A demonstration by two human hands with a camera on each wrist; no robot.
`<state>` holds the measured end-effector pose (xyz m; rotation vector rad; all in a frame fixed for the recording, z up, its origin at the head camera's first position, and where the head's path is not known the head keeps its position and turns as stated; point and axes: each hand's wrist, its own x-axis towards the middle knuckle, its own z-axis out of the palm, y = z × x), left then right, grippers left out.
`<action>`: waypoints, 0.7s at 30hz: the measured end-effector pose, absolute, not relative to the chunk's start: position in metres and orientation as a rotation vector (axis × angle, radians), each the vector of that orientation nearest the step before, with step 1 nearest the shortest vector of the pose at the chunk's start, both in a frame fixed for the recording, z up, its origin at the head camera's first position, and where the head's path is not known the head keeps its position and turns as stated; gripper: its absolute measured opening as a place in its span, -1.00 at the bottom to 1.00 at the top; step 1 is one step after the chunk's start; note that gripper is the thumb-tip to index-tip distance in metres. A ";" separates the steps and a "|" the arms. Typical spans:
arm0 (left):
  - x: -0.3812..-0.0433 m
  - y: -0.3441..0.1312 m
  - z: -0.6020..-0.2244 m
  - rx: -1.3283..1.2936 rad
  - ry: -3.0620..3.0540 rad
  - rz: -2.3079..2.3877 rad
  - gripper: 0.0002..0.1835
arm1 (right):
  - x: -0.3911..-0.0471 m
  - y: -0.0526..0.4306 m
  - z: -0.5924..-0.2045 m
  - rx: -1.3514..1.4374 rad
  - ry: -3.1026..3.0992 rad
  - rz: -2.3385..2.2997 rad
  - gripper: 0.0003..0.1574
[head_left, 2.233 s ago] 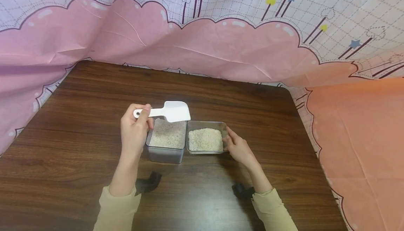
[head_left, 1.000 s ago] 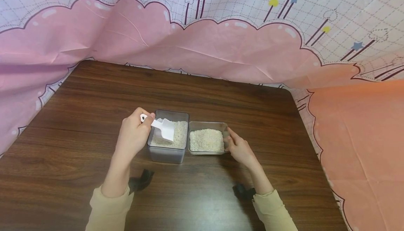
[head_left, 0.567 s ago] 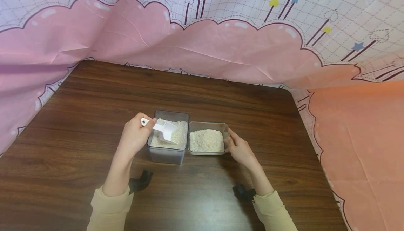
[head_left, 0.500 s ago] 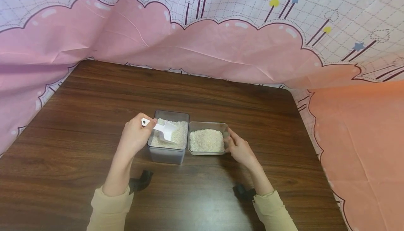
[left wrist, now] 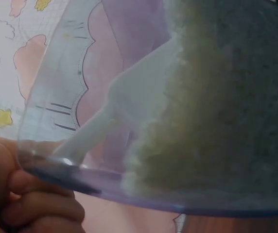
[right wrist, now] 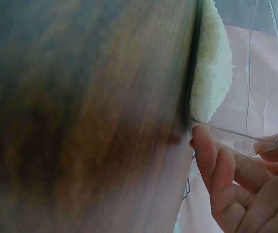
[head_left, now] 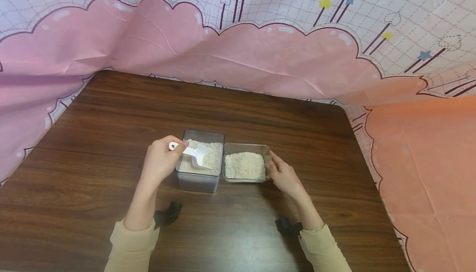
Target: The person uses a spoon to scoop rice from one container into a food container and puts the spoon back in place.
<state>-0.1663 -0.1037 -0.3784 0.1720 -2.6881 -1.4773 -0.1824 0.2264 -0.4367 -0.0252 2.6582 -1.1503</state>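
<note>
My left hand (head_left: 160,158) pinches the handle of a white scoop (head_left: 200,156). The scoop tilts down into the deep grey-tinted see-through container (head_left: 198,183), its blade end in the white rice (head_left: 186,165). Through the container wall in the left wrist view, the blade (left wrist: 139,90) meets the heaped grains. My right hand (head_left: 285,177) holds the right side of a shallower clear container (head_left: 241,180), which also has rice (head_left: 244,165) in it. In the right wrist view, the thumb (right wrist: 277,146) lies at the rim and fingers rest against the outer wall.
Both containers stand side by side on a dark wooden table (head_left: 230,226), a narrow gap between them. A pink and white patterned cloth (head_left: 238,53) hangs behind the table and at its sides. Black wrist mounts (head_left: 169,215) sit under both forearms.
The scoop, earlier held level above the left container's far edge, has come down into the rice. Over the last half second it shifts slightly right. My right hand stays on its container.
</note>
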 end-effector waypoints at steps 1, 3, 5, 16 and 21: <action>-0.166 -0.104 -0.381 0.164 -2.663 -1.520 -0.71 | -0.182 0.226 -0.437 -0.024 2.659 -1.152 -0.36; -0.166 -0.105 -0.385 0.150 -2.606 -1.601 -0.71 | -0.182 0.226 -0.437 -0.021 2.665 -1.153 -0.35; -0.166 -0.105 -0.389 0.144 -2.553 -1.674 -0.69 | -0.182 0.226 -0.437 -0.019 2.673 -1.153 -0.36; -0.161 -0.108 -0.394 0.178 -2.363 -1.893 -0.71 | -0.182 0.227 -0.437 -0.026 2.671 -1.137 -0.35; -0.157 -0.114 -0.393 0.226 -2.274 -1.976 -0.69 | -0.183 0.227 -0.437 -0.028 2.674 -1.128 -0.36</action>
